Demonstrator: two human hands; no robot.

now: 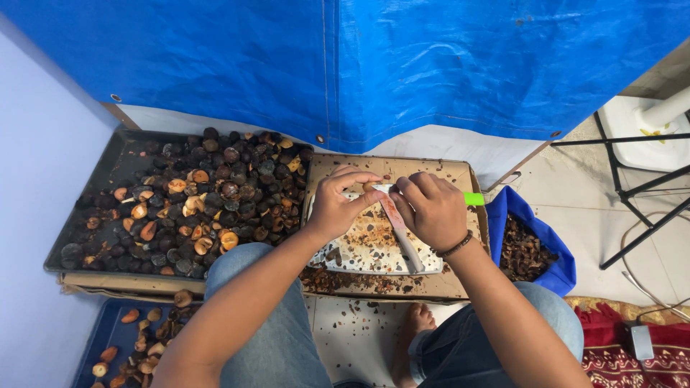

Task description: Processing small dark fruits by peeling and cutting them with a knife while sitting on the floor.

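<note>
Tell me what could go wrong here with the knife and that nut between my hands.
1. The left hand pinches a small nut right at the knife held by the right hand; a slip might cut the fingertips.
2. The white board is littered with shell bits, so the nut may skid.
3. A bare foot lies below the cardboard tray; a dropped knife could hit it.

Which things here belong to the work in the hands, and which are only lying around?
In use:
- left hand pinching a small nut
- right hand holding a knife with green handle
- white cutting board
- tray of dark nuts
- blue bag of shells
- blue tray of pieces

Lying about:
- blue tarp
- black metal stand
- red rug
</note>
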